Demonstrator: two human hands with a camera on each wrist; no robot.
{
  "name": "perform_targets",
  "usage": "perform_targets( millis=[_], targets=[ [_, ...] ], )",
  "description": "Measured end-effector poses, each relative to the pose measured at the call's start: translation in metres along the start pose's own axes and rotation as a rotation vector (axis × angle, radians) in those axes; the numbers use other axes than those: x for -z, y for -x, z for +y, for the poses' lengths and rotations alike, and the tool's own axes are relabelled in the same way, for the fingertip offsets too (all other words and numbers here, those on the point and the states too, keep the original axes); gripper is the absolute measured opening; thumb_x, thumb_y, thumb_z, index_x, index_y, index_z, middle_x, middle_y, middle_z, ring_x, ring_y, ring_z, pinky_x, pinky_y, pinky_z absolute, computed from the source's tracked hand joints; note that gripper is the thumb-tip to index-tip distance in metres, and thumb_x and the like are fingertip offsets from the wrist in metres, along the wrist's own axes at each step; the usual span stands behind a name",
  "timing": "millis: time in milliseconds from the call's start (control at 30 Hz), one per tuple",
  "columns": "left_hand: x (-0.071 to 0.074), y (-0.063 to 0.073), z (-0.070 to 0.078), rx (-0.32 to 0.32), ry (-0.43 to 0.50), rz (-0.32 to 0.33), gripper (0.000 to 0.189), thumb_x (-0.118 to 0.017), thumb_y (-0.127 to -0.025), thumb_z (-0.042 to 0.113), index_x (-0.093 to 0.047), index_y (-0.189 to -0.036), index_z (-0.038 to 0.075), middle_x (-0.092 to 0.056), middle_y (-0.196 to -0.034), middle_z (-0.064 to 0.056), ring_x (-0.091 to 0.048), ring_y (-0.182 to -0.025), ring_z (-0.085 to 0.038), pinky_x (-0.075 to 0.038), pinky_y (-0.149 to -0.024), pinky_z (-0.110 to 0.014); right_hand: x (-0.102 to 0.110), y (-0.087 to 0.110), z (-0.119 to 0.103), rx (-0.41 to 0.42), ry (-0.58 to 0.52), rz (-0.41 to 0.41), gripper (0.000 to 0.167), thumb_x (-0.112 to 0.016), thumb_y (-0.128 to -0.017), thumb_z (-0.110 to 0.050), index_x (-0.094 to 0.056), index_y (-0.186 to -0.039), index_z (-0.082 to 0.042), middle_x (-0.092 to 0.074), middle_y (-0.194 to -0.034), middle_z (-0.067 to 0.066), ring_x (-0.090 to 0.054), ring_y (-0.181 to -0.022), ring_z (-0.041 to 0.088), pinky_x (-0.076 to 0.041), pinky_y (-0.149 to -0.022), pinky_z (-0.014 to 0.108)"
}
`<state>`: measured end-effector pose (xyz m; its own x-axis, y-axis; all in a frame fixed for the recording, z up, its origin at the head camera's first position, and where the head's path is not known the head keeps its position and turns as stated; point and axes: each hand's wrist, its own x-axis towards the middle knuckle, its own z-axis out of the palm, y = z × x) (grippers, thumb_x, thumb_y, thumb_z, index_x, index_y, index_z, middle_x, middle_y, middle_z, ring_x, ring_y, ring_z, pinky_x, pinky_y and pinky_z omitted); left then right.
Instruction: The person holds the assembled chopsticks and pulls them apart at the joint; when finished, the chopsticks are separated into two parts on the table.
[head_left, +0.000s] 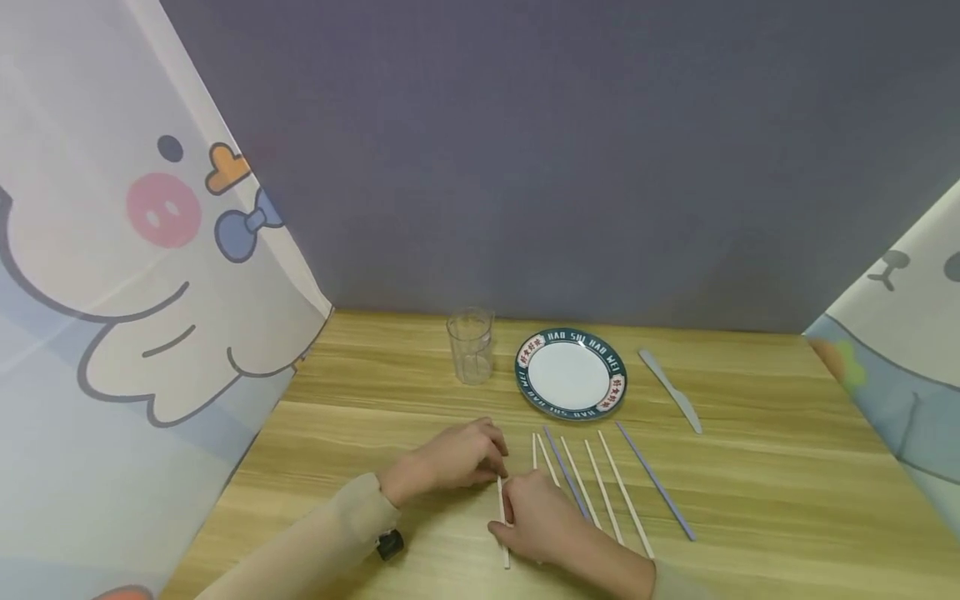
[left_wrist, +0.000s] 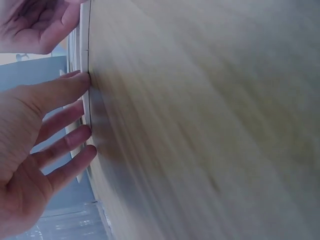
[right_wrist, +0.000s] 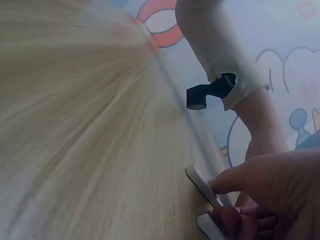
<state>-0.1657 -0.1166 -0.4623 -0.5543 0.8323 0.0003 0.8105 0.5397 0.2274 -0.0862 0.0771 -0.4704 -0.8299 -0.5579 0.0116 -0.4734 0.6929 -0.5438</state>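
Near the front of the table, a thin white stick (head_left: 506, 557) lies lengthwise between my two hands. My left hand (head_left: 457, 457) pinches its far part, with the thumb (left_wrist: 75, 90) against the stick's edge in the left wrist view. My right hand (head_left: 543, 517) holds the same stick closer to its near end. In the right wrist view, that hand's thumb and fingers sit on either side of the white stick (right_wrist: 200, 184), and the end of a second white stick (right_wrist: 210, 227) shows beside it. Right of the hands lie several more white sticks (head_left: 625, 492) and a purple stick (head_left: 564, 467), partly hidden by my right hand.
Another purple stick (head_left: 656, 483) lies farther right. Behind the sticks stand a clear cup (head_left: 471, 346) and a plate (head_left: 570, 375) with a green lettered rim. A pale plastic knife (head_left: 671, 390) lies right of the plate. Grey and cartoon-printed panels enclose the table.
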Motion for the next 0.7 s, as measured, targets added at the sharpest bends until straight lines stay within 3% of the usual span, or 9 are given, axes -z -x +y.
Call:
perform_targets(
  millis=[233,367,500,700],
  targets=[
    [0.003,0.002,-0.011,-0.115,-0.049,0.045,0.004,-0.084,-0.092,0.025,-0.085,-0.096,0.025,-0.077,-0.105,0.011,-0.06,-0.101,-0.007,-0.052,-0.09,-0.017,0.006,-0.003,0.002,-0.037,-0.042,-0.008,0.042,-0.078,-0.083,-0.012,-0.049,-0.053,-0.021,-0.04,-0.047,-0.018,-0.037,-0.044,-0.003,-0.035,-0.042,0.015],
    [0.013,0.005,-0.013,-0.097,0.01,0.049,0.004,-0.08,-0.096,0.022,-0.083,-0.099,0.02,-0.078,-0.097,0.011,-0.061,-0.094,-0.004,-0.051,-0.086,-0.014,0.023,-0.005,0.005,-0.058,-0.038,0.005,0.034,-0.071,-0.078,-0.012,-0.048,-0.057,-0.023,-0.041,-0.051,-0.017,-0.038,-0.046,-0.002,-0.034,-0.041,0.017],
    [0.029,0.005,-0.006,-0.065,0.107,0.121,0.007,-0.076,-0.099,0.016,-0.081,-0.103,0.014,-0.079,-0.098,0.004,-0.068,-0.092,-0.004,-0.056,-0.088,-0.014,0.057,-0.006,0.011,-0.06,0.053,0.047,0.025,-0.07,-0.078,-0.014,-0.05,-0.066,-0.023,-0.046,-0.059,-0.013,-0.041,-0.051,0.001,-0.035,-0.044,0.02],
    [0.046,-0.001,0.011,-0.037,0.221,0.25,0.014,-0.07,-0.1,0.006,-0.078,-0.111,0.006,-0.078,-0.099,-0.003,-0.066,-0.082,-0.001,-0.054,-0.073,-0.008,0.104,-0.007,0.023,0.077,0.117,0.037,0.018,-0.061,-0.09,-0.007,-0.048,-0.084,-0.018,-0.041,-0.064,-0.012,-0.035,-0.054,-0.002,-0.03,-0.047,0.017]
  ],
)
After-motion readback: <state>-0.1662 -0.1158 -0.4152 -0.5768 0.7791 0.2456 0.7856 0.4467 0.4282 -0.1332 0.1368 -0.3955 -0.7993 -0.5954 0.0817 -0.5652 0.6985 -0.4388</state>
